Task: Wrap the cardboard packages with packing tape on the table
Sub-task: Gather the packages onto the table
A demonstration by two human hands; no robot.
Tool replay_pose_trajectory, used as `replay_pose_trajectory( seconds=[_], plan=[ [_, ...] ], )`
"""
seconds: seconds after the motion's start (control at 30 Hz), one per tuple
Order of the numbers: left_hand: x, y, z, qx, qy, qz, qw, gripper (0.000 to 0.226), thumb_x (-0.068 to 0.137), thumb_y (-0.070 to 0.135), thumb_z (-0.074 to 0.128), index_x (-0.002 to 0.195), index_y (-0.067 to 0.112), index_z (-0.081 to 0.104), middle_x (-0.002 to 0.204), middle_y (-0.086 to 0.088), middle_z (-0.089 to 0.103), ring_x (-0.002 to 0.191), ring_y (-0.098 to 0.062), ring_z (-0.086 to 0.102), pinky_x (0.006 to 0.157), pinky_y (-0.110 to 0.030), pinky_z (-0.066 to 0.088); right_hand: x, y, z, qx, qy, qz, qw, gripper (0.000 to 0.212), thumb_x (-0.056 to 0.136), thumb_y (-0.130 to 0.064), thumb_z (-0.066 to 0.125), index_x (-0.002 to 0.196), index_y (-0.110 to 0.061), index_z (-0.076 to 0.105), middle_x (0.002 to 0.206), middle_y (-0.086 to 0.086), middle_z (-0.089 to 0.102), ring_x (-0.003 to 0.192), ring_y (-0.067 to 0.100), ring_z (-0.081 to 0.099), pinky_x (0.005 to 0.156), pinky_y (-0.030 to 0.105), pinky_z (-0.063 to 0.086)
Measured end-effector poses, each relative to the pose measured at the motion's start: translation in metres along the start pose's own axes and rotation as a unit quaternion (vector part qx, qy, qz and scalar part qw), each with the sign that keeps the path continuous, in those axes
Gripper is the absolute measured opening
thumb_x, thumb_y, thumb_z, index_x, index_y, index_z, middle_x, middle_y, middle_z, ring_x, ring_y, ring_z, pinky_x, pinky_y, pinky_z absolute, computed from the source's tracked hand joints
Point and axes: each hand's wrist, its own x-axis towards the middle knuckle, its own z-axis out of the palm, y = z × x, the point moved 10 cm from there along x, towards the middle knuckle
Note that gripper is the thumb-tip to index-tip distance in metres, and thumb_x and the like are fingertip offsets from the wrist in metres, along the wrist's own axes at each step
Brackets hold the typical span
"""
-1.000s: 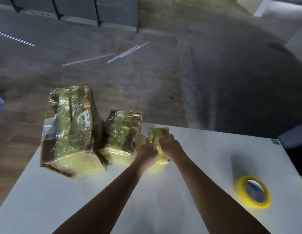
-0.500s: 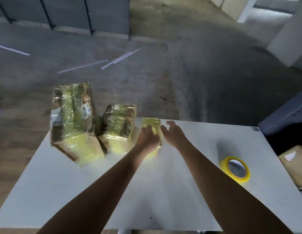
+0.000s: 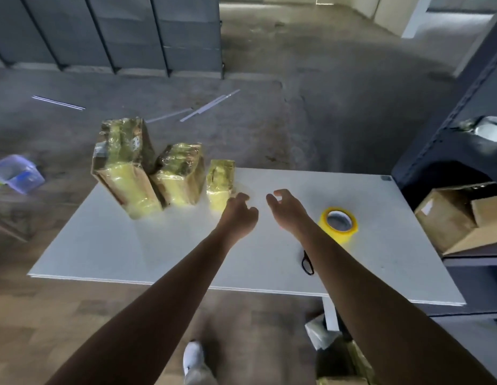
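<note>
Head view: three upright cardboard packages (image 3: pixel 169 173) glossy with yellow tape at frame centre-left, left hand (image 3: pixel 240 212) and right hand (image 3: pixel 286 209) loose-fingered, holding nothing.

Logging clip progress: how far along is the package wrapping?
Done: the large package, medium package and small package stand taped in a row at the far left of the table. In hand: nothing; left hand and right hand hover empty, and the yellow tape roll lies flat beside the right forearm. Left: possibly the bare cardboard boxes on the right-hand shelf; unclear.
</note>
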Motion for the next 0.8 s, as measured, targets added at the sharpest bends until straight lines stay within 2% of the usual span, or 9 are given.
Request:
replay_pose_trajectory(
  seconds=[0.1, 0.2, 0.33, 0.47, 0.63, 0.73, 0.8],
  plan=[
    [-0.035, 0.009, 0.009, 0.002, 0.011, 0.009, 1.000, 0.042, 0.097, 0.018, 0.043, 0.140, 0.015, 0.040, 0.145, -0.008, 0.039, 0.117, -0.023, 0.053, 0.083, -0.023, 0.042, -0.034, 0.015, -0.007, 0.013, 0.001, 0.002, 1.000, 0.046, 0.099, -0.042, 0.038, 0.136, -0.016, 0.043, 0.136, 0.009, 0.053, 0.117, 0.026, 0.054, 0.098, 0.036, 0.046],
    [-0.066, 0.015, 0.014, 0.016, 0.015, 0.025, 0.999, 0.040, 0.098, 0.018, 0.044, 0.137, 0.015, 0.042, 0.142, -0.008, 0.043, 0.120, -0.022, 0.050, 0.084, -0.021, 0.038, -0.064, 0.026, -0.011, 0.034, 0.002, 0.013, 0.999, 0.046, 0.097, -0.043, 0.040, 0.135, -0.017, 0.045, 0.132, 0.010, 0.055, 0.113, 0.028, 0.057, 0.096, 0.045, 0.050],
    [-0.101, 0.014, 0.019, 0.013, 0.012, 0.033, 0.999, 0.037, 0.097, 0.018, 0.044, 0.134, 0.015, 0.045, 0.137, -0.009, 0.047, 0.106, -0.017, 0.050, 0.082, -0.022, 0.039, -0.106, 0.040, -0.014, 0.046, 0.009, 0.033, 0.998, 0.045, 0.096, -0.046, 0.040, 0.132, -0.020, 0.045, 0.123, 0.008, 0.059, 0.106, 0.029, 0.060, 0.092, 0.046, 0.052],
    [-0.140, 0.009, 0.033, 0.002, -0.006, 0.052, 0.999, 0.035, 0.095, 0.017, 0.045, 0.130, 0.012, 0.047, 0.133, -0.012, 0.050, 0.103, -0.019, 0.052, 0.085, -0.024, 0.040, -0.153, 0.055, -0.016, 0.055, 0.034, 0.050, 0.997, 0.047, 0.089, -0.051, 0.040, 0.126, -0.024, 0.049, 0.116, 0.007, 0.064, 0.104, 0.026, 0.062, 0.090, 0.049, 0.052],
    [-0.196, -0.017, 0.074, -0.020, -0.053, 0.035, 0.998, 0.034, 0.093, 0.015, 0.046, 0.127, 0.011, 0.050, 0.129, -0.012, 0.053, 0.109, -0.026, 0.056, 0.087, -0.032, 0.047, -0.227, 0.080, -0.007, 0.066, 0.071, 0.051, 0.994, 0.039, 0.096, -0.035, 0.045, 0.129, -0.014, 0.051, 0.123, 0.008, 0.061, 0.106, 0.024, 0.062, 0.093, 0.046, 0.050],
    [-0.234, -0.032, 0.102, -0.035, -0.067, 0.031, 0.997, 0.032, 0.093, 0.009, 0.047, 0.124, 0.007, 0.053, 0.126, -0.014, 0.056, 0.110, -0.028, 0.056, 0.083, -0.028, 0.043, -0.272, 0.108, 0.004, 0.054, 0.074, 0.069, 0.993, 0.037, 0.097, -0.034, 0.045, 0.128, -0.014, 0.052, 0.123, 0.010, 0.062, 0.101, 0.025, 0.062, 0.091, 0.044, 0.050],
    [-0.258, -0.038, 0.123, -0.037, -0.083, 0.034, 0.995, 0.031, 0.092, 0.005, 0.046, 0.123, 0.003, 0.054, 0.125, -0.016, 0.058, 0.114, -0.029, 0.054, 0.085, -0.026, 0.040, -0.299, 0.129, 0.009, 0.034, 0.070, 0.072, 0.994, 0.035, 0.099, -0.030, 0.043, 0.125, -0.010, 0.054, 0.122, 0.014, 0.061, 0.105, 0.030, 0.061, 0.090, 0.038, 0.048]
  ],
)
